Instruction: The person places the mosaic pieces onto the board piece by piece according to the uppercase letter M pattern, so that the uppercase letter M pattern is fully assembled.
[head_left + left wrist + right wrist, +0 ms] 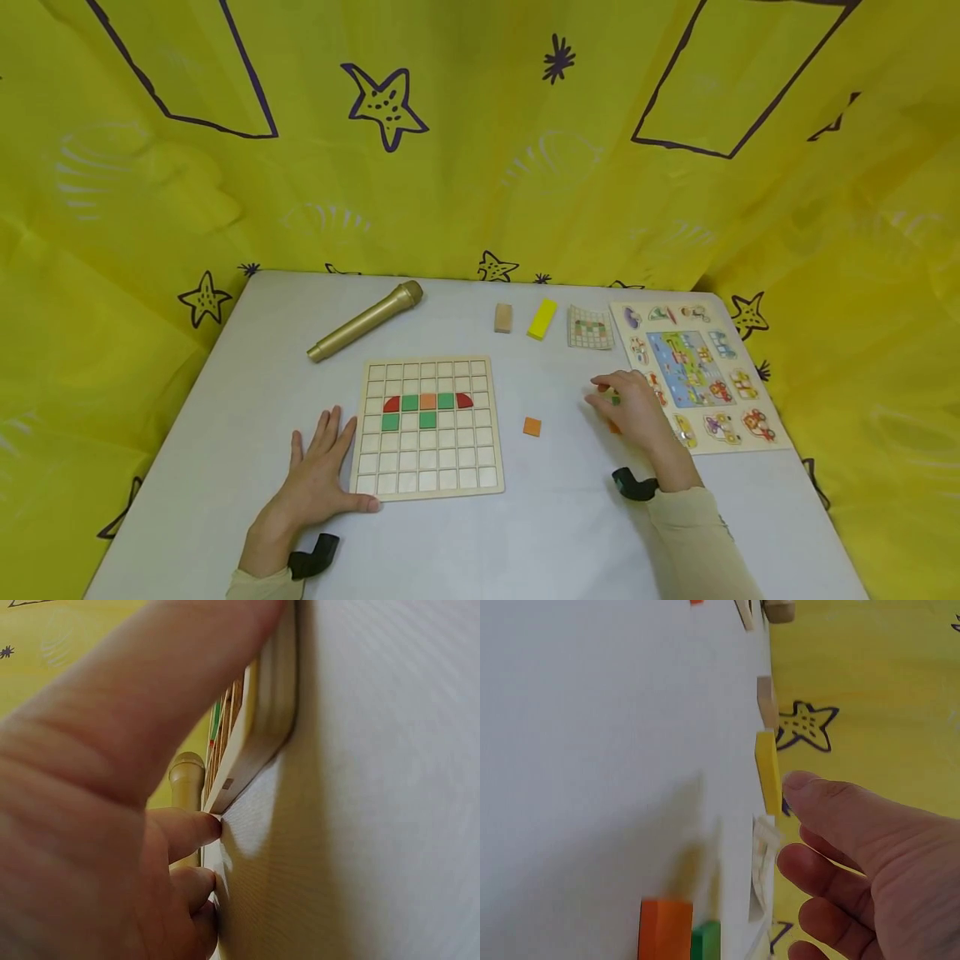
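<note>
My left hand lies with spread fingers at the left side of a wooden grid board, its thumb along the near left corner. Red, green and orange pieces fill part of the grid, among them an orange square between green ones. Over the table to the right, my right hand hovers with loosely bent fingers and nothing between them in the right wrist view. Below it, partly hidden in the head view, are an orange block and a green block. A loose orange square lies between board and right hand.
A gold toy microphone lies behind the board. Toward the back are a plain wooden block, a yellow block and a pattern card. A picture puzzle board is at the right, and yellow curtains surround the table.
</note>
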A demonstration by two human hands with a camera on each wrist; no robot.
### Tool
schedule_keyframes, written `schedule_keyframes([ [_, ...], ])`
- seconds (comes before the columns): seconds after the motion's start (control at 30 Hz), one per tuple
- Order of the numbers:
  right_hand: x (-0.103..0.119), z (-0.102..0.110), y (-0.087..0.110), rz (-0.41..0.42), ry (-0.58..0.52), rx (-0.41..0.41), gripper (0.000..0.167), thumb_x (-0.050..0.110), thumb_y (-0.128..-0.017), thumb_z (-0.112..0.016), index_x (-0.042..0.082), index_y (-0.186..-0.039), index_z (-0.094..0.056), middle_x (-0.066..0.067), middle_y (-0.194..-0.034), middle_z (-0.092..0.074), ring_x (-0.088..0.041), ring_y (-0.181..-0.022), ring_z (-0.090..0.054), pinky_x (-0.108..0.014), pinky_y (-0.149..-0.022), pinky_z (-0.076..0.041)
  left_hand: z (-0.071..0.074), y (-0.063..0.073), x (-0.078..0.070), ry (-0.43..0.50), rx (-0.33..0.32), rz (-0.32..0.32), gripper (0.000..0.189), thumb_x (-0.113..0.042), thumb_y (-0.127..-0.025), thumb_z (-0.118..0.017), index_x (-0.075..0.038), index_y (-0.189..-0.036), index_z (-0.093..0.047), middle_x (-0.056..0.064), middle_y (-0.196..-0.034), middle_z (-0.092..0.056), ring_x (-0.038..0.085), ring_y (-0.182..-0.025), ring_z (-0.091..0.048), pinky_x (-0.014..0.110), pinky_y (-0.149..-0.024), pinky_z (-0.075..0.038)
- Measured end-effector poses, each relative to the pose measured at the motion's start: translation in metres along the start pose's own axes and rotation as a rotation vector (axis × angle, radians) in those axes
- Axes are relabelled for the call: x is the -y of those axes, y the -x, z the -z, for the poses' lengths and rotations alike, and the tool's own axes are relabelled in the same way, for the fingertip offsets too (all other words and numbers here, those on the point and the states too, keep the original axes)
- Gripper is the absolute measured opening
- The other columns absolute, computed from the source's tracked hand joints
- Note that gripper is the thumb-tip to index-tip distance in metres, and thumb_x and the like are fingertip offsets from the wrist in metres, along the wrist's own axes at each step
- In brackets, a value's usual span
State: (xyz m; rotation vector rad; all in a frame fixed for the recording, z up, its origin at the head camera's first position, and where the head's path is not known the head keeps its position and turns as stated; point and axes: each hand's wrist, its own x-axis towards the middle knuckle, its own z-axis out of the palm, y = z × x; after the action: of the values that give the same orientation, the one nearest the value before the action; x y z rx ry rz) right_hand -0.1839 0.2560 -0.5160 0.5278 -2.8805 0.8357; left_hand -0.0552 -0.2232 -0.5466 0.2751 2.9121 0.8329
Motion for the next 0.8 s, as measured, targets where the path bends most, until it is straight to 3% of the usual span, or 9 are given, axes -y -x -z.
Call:
schedule_keyframes([
  [0.23, -0.024, 0.024, 0.011, -0.110, 0.024, 0.003, 0.034, 0.017, -0.085, -0.077, -0.004, -0.110, -0.070, -0.010, -0.090, -0.065, -0.033, -0.089, -0.054, -0.047, -0.077, -0.042, -0.001, 0.001, 0.001, -0.008, 0.019, 0.013, 0.136, -0.073, -0.053, -0.079, 0.007, -0.150, -0.026, 0.029, -0.158, -0.005, 0.042, -0.145, 0.002, 0.064, -0.105, 0.015],
  [0.63, -0.033, 0.023, 0.012, -0.116, 0.050, 0.046, 0.033, 0.016, -0.082, -0.079, -0.005, -0.106, -0.071, -0.011, -0.087, -0.065, -0.036, -0.086, -0.053, -0.050, -0.076, -0.041, -0.002, 0.000, 0.002, 0.000, -0.013, -0.013, 0.134, -0.072, -0.054, -0.079, 0.008, -0.149, -0.028, 0.031, -0.157, -0.008, 0.044, -0.144, 0.000, 0.066, -0.105, 0.013],
  [0.8, -0.032, 0.024, 0.013, -0.130, 0.056, 0.072, 0.035, 0.017, -0.083, -0.079, -0.006, -0.108, -0.070, -0.012, -0.089, -0.066, -0.044, -0.097, -0.054, -0.055, -0.084, -0.040, -0.002, 0.000, 0.001, -0.007, -0.009, -0.011, 0.135, -0.073, -0.054, -0.079, 0.008, -0.149, -0.028, 0.031, -0.157, -0.008, 0.043, -0.145, 0.000, 0.065, -0.105, 0.012],
])
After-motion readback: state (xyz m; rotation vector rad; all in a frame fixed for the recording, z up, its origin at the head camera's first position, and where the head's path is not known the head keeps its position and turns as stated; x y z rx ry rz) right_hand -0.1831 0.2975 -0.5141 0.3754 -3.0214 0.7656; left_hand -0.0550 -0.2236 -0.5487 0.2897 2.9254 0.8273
